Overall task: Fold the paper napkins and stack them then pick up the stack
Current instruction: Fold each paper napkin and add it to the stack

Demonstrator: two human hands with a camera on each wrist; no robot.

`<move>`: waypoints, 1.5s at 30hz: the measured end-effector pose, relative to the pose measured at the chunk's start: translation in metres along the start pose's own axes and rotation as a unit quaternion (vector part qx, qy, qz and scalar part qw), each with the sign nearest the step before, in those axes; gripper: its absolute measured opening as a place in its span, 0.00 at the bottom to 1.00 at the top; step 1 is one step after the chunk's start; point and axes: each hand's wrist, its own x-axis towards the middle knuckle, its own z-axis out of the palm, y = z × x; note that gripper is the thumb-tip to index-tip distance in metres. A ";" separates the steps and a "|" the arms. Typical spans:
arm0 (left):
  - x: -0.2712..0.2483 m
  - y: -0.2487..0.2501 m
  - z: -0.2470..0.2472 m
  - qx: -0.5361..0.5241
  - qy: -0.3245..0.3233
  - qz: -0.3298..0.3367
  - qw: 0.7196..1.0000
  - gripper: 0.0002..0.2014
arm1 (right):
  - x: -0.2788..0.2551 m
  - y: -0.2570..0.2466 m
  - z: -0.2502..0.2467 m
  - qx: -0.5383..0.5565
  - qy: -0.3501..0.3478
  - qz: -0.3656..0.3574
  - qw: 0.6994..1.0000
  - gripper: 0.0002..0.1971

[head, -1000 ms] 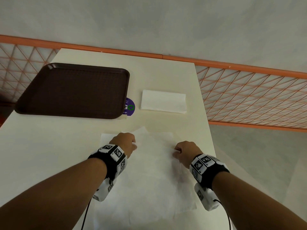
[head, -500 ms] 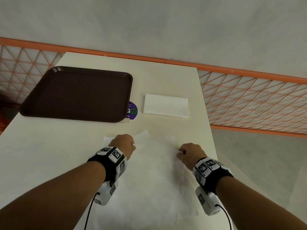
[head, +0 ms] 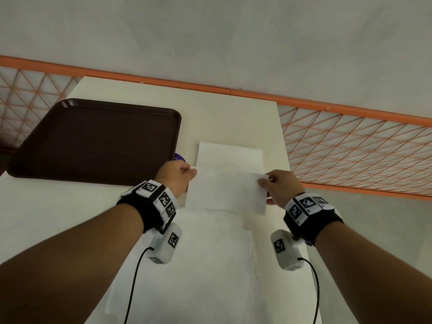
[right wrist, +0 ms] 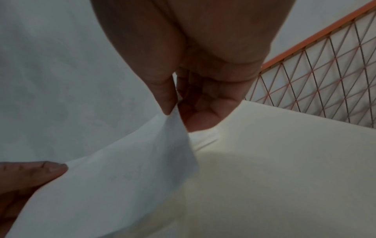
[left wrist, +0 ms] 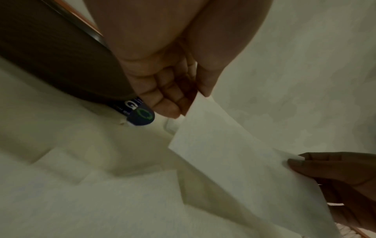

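Note:
A white folded napkin [head: 225,191] hangs in the air between my two hands, above the cream table [head: 70,230]. My left hand [head: 190,170] pinches its top left corner, thumb against curled fingers [left wrist: 168,106]. The top right corner is pinched by my right hand [head: 263,181], as the right wrist view shows [right wrist: 173,111]. Just behind the held napkin [left wrist: 234,161], another folded napkin [head: 230,154] lies flat on the table. Unfolded napkins [head: 205,265] lie spread on the table below my wrists.
A dark brown tray [head: 93,139] sits on the left of the table. A purple sticker [head: 179,157] peeks out at its near right corner. An orange lattice railing [head: 350,148] runs behind and to the right of the table's edge.
Both hands have lifted a napkin off the spread sheets and carried it forward, towards the folded napkin at the back. It now hangs between them as a narrow strip.

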 end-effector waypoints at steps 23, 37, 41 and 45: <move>0.130 0.022 0.029 0.126 0.054 0.032 0.990 0.10 | 0.144 -0.004 0.005 -0.079 0.047 0.016 0.996 0.09; 0.124 0.022 0.034 0.304 0.057 -0.046 0.950 0.25 | 0.138 -0.003 0.007 -0.166 0.085 0.051 0.981 0.24; 0.120 0.026 0.040 0.339 0.018 -0.056 0.939 0.25 | 0.131 -0.002 0.017 -0.176 0.050 0.066 0.981 0.21; 0.114 0.030 0.037 0.340 0.007 -0.062 0.938 0.26 | 0.127 -0.003 0.017 -0.158 0.053 0.072 0.983 0.22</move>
